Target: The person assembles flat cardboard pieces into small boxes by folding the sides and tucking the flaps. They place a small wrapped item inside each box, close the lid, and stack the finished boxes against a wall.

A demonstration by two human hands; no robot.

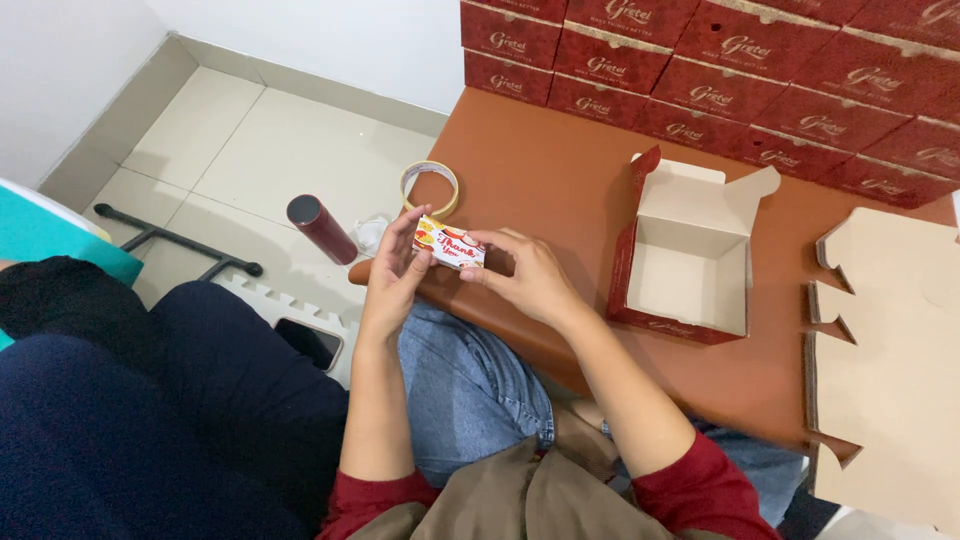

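Pale floor tiles are showing beyond a brown worktop (560, 180), where one open red carton (685, 260) is sitting mid-surface and red boxes (720, 70) are stacking along its far edge. Left hand (392, 275) and right hand (525, 275) are pinching one small red-and-white card (449, 243) over the near edge, beside one tape roll (430, 188)

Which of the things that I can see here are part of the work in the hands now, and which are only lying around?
In use:
- small printed card, held by left hand and right hand
- open red box on the table
- flat cardboard blanks
- stacked red boxes

Lying about:
- tape roll
- dark red cylinder on the floor
- phone
- crumpled white paper
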